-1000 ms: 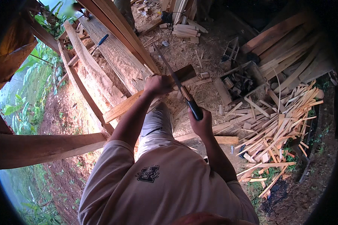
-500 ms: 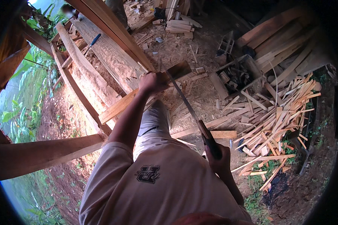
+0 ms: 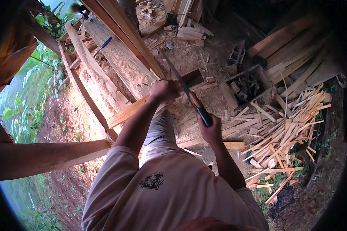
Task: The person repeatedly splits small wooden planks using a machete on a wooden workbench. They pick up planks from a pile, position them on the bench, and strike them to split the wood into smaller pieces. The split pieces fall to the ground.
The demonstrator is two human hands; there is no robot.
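My left hand (image 3: 165, 91) is closed over a narrow wooden board (image 3: 130, 114), pressing it down near its right part. The board lies slantwise in front of my bent leg, its far end dark. In my right hand (image 3: 211, 130) is the dark handle of a handsaw (image 3: 176, 73). The saw's long blade crosses the board just right of my left hand, its tip pointing forward and left. Whether the teeth have cut into the wood cannot be made out.
A thick plank (image 3: 117, 57) carries a blue-handled tool (image 3: 106, 41). Sawdust and offcuts litter the ground. At right lie a heap of wood strips (image 3: 285, 134) and an open wooden box (image 3: 235, 98) with dark contents. A rail (image 3: 50, 158) runs at left; a person (image 3: 79, 9) is partly visible far off.
My right hand has pushed the saw forward and left, so its handle is now close to the board. My left hand still holds the board; the whole view has shifted slightly.
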